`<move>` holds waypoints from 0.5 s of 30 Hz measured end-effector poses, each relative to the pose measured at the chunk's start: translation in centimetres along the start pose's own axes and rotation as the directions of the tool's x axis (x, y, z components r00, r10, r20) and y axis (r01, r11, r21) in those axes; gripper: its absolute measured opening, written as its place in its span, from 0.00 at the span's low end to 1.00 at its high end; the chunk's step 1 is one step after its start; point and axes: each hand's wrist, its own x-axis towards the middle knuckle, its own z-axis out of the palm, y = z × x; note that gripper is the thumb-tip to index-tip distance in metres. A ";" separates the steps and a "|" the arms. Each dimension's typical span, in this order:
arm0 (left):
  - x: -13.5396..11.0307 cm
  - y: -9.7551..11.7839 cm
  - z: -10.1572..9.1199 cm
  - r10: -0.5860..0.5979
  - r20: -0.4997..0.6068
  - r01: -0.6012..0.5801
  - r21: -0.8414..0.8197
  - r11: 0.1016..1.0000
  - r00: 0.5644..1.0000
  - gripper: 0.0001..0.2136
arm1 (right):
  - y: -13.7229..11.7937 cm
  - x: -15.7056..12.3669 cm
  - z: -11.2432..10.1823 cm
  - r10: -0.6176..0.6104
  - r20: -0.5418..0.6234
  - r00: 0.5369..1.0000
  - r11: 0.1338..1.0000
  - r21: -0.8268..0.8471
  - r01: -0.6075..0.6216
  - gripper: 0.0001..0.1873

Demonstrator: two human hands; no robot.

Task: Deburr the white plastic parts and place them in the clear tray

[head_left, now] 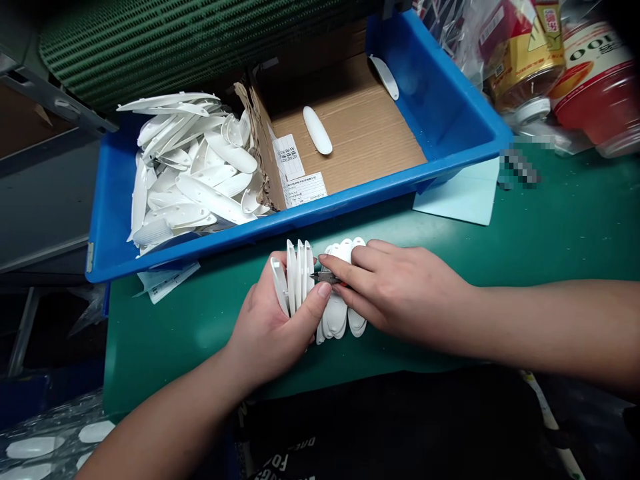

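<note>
My left hand [275,320] grips a row of white moulded plastic oval parts [299,273], which stand edge-on and joined side by side. My right hand [395,290] holds small metal side cutters [325,277], their tips in among the parts. More of the white parts [345,319] fan out under my right fingers, just above the green work mat [170,340]. The cutters' handles are hidden inside my right hand. A heap of similar loose parts [195,173] fills the left end of a blue plastic crate [250,235].
The crate's cardboard liner [360,127] holds a lone white part [317,130] and printed labels [303,190]. A pale blue sheet [460,197] lies on the mat's right. Plastic bottles [525,53] stand at the back right. Bagged white parts [35,447] lie at the lower left.
</note>
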 end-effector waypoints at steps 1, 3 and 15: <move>0.0 0.0 0.0 -0.005 0.027 0.006 -0.016 1.000 1.000 0.17 | 0.1 0.0 0.0 -0.006 0.000 1.000 1.000 0.018 0.006 0.21; 0.1 0.1 0.0 -0.016 0.075 0.021 -0.062 0.998 0.997 0.18 | 0.3 0.2 0.0 -0.010 -0.010 1.000 0.998 0.062 0.010 0.21; 0.9 0.3 0.7 0.018 -0.016 -0.020 -0.169 0.985 1.000 0.23 | 1.4 0.3 -0.5 0.159 -0.094 0.983 0.968 0.210 -0.137 0.21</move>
